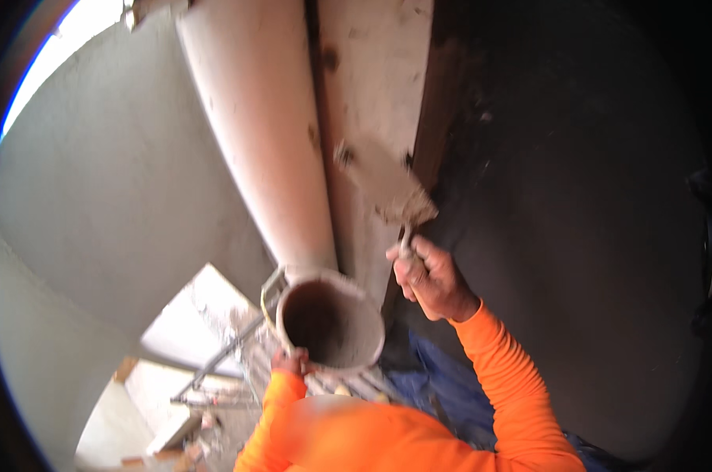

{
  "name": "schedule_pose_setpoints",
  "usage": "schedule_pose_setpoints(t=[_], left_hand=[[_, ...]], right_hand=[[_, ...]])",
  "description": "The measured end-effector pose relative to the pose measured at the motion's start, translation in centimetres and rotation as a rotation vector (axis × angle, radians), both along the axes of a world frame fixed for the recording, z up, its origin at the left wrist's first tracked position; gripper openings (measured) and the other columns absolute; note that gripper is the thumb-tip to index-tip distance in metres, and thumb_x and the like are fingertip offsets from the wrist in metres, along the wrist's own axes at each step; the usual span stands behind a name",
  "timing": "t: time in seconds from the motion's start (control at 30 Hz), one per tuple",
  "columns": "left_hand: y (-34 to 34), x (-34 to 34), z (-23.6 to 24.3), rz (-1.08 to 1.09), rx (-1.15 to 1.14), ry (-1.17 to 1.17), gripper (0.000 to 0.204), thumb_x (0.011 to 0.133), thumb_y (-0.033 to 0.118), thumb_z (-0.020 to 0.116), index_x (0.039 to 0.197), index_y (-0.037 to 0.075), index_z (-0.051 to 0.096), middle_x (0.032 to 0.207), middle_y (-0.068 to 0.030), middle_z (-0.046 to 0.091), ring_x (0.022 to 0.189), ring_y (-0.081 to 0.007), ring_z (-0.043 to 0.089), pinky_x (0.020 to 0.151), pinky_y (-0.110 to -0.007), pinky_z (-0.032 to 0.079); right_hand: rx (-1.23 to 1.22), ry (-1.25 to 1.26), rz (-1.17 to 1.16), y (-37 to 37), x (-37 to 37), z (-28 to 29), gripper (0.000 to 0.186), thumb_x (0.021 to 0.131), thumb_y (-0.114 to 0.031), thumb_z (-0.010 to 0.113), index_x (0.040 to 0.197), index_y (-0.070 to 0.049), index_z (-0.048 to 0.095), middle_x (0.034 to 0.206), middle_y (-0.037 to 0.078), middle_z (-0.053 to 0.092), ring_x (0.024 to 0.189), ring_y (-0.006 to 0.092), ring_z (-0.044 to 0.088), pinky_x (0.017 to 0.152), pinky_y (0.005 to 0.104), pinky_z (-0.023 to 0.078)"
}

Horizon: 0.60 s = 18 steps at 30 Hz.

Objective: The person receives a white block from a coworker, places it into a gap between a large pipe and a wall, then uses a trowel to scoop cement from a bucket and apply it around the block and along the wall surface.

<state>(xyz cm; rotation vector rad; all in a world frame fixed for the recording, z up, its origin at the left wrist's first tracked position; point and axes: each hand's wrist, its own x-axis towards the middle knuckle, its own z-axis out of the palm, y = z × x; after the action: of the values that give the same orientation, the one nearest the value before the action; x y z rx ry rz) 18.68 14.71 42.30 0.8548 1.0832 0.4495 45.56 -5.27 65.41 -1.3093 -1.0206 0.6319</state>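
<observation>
My right hand (427,279) is closed around the handle of a pointing trowel (386,185), raised in front of a pale board (364,55) beside a round vertical pipe (254,141). Wet grey mortar clings to the blade. My left hand (291,360) grips the near left edge of a grey bucket (364,350) by its rim or handle; which one is not clear. The bucket is tilted with its dark, mortar-streaked inside showing, just below the pipe. Both my sleeves are orange.
A curved grey plastered wall (96,212) fills the left side, and a dark wall surface (576,236) the right. Below lie metal scaffold tubes (214,362), planks and scattered debris, with a crumpled blue sheet (427,370) under my right arm. Bright light shows at the upper left.
</observation>
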Motion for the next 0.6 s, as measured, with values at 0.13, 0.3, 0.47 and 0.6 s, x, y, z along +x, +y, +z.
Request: schedule_pose_setpoints(t=[0.13,0.3,0.47,0.6], left_hand=[[-0.8,0.5,1.3,-0.054,0.097,-0.14,0.032,0.084,-0.002,0.065,0.114,0.005,0.06,0.089,-0.0071,0.063,0.08,-0.0197,0.064,0.061,-0.042,0.064],[-1.9,1.9,3.6,-0.236,0.502,-0.152,0.048,0.076,-0.006,0.062,0.124,0.0,0.065,0.124,-0.0109,0.062,0.114,-0.0261,0.061,0.098,-0.036,0.049],[-3.4,2.4,4.7,-0.343,1.004,-0.167,0.038,0.076,-0.005,0.062,0.114,0.001,0.069,0.149,-0.0209,0.052,0.137,-0.0335,0.052,0.112,-0.039,0.039],[-4.2,2.6,4.2,-0.337,0.952,-0.179,0.038,0.077,-0.005,0.062,0.114,0.002,0.07,0.149,-0.0201,0.052,0.137,-0.0326,0.051,0.113,-0.039,0.037]], right_hand=[[-0.561,-0.42,-0.059,-4.9,-6.5,-12.3,0.031,0.099,-0.027,0.064,0.108,0.002,0.059,0.095,0.027,0.068,0.076,0.0419,0.067,0.07,0.0467,0.054],[-0.862,-0.6,-0.199,-3.7,-6.1,-15.7,0.034,0.097,-0.027,0.062,0.108,0.005,0.059,0.102,0.032,0.069,0.1,0.0505,0.066,0.087,0.0585,0.051],[-1.139,-0.293,0.062,0.1,-6.3,-18.2,0.041,0.096,-0.026,0.062,0.112,0.011,0.06,0.101,0.033,0.069,0.103,0.0481,0.068,0.089,0.0545,0.053],[-0.991,0.413,0.187,-0.4,-9.6,-20.9,0.039,0.101,-0.034,0.06,0.109,0.004,0.062,0.077,0.011,0.064,0.063,0.021,0.064,0.057,0.0367,0.054]])
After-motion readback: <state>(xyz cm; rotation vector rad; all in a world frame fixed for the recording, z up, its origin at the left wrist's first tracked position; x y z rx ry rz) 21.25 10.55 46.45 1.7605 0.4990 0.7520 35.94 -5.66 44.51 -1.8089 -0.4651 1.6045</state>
